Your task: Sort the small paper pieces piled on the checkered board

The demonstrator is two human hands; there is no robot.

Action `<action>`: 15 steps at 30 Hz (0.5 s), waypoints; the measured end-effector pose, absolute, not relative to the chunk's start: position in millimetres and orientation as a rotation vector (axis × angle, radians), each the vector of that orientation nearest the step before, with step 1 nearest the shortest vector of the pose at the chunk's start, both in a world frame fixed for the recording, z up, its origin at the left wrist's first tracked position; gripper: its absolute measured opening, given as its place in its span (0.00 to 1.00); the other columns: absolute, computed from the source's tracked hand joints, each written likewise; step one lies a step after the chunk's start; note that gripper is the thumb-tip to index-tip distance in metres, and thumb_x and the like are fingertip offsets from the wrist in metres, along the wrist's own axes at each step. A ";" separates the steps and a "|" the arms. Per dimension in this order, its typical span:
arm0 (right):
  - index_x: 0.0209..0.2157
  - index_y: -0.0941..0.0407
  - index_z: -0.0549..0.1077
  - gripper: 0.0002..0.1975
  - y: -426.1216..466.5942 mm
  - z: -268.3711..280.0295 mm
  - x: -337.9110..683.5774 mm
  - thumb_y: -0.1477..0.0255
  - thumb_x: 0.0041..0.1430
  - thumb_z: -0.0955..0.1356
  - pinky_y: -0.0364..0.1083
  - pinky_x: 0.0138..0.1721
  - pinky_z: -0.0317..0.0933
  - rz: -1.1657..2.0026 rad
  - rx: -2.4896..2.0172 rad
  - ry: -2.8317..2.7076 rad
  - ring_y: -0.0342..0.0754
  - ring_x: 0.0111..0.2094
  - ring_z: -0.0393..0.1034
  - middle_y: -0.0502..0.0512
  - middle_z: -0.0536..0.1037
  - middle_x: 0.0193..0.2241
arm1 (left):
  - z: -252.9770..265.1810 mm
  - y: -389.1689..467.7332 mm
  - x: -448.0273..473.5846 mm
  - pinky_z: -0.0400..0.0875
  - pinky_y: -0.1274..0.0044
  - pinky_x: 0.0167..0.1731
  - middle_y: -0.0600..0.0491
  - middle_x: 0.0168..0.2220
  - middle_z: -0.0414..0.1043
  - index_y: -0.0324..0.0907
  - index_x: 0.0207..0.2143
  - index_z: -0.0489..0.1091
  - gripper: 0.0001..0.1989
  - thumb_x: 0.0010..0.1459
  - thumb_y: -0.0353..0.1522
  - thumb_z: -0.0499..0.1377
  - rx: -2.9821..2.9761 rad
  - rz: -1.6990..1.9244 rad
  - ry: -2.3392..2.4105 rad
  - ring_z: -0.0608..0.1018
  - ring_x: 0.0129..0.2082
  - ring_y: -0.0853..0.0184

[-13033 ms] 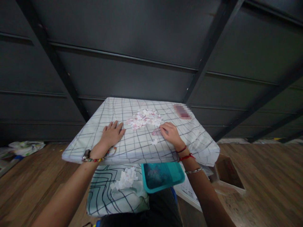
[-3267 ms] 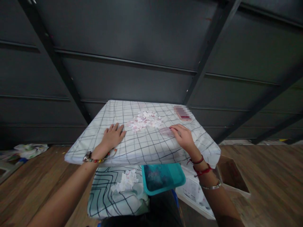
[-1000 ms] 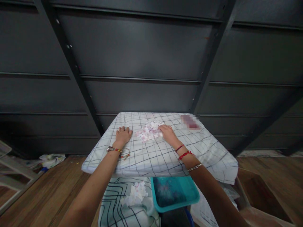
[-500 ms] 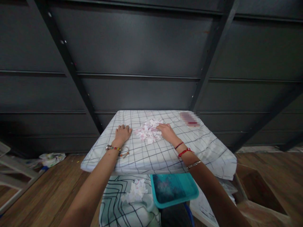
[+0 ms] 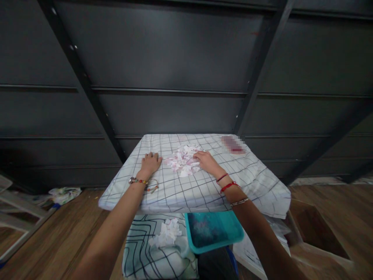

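"Where are the paper scraps?"

"The main pile of torn paper scraps (image 5: pixel 180 157) sits in the middle of the checked tablecloth (image 5: pixel 177 190), white with pinkish patches, thinning out toward its left and near edges."

"And the left hand (image 5: pixel 150 162)?"

"Palm down on the tablecloth, just left of the pile and apart from it. Its fingers lie flat and a little spread, with nothing held. A beaded bracelet (image 5: pixel 142 181) circles that wrist."

"What about the right hand (image 5: pixel 205 161)?"

"It is at the pile's right edge, fingers bent and drawn narrow, the tips meeting the scraps. Something pinkish shows by them, but I cannot tell whether they grip it. Red bracelets (image 5: pixel 229 186) and a silver bangle (image 5: pixel 239 202) are on that arm."

"Anything else on the tablecloth?"

"A phone (image 5: pixel 232 144) at the far right corner, partly hidden by pixelation."

"And on the near side?"

"Below the table's near edge, a turquoise tray (image 5: pixel 229 223) with dark, speckled marks inside. Left of it, a smaller heap of scraps (image 5: pixel 169 232) rests on a line-patterned cloth (image 5: pixel 140 249)."

"Further out?"

"A cardboard box (image 5: pixel 319 229) on the wooden floor (image 5: pixel 64 227) to the right, and a dark panelled wall (image 5: pixel 169 50) beyond the table."
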State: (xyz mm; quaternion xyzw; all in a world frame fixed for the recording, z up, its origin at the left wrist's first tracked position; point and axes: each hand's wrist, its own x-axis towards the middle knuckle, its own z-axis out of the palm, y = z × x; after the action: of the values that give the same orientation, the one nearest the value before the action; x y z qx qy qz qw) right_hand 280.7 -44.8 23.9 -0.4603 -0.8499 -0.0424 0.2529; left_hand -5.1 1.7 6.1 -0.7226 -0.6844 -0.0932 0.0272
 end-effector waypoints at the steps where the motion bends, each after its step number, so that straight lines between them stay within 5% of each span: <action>1: 0.38 0.58 0.73 0.14 -44.7 24.3 282.4 0.84 0.56 0.61 0.46 0.44 0.56 -0.098 -1.242 -2.295 0.48 0.41 0.68 0.56 0.76 0.37 | 6.0 2.1 -5.2 0.58 0.62 0.52 0.42 0.57 0.60 0.41 0.55 0.62 0.26 0.62 0.43 0.41 -2.230 -0.284 -2.110 0.61 0.57 0.53; 15: 0.40 0.58 0.73 0.16 -43.2 25.9 293.4 0.85 0.56 0.59 0.46 0.44 0.57 -0.072 -1.320 -2.200 0.48 0.40 0.68 0.57 0.76 0.38 | 2.8 8.8 -7.9 0.54 0.59 0.55 0.43 0.62 0.54 0.43 0.59 0.59 0.29 0.61 0.45 0.39 -2.263 -0.267 -2.183 0.57 0.60 0.51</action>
State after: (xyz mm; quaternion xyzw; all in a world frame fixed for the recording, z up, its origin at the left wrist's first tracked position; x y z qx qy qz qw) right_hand 293.4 -43.2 25.9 -0.4933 -0.8219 -0.0270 0.2835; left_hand -7.9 8.8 2.8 -0.7172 -0.6917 -0.0847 -0.0072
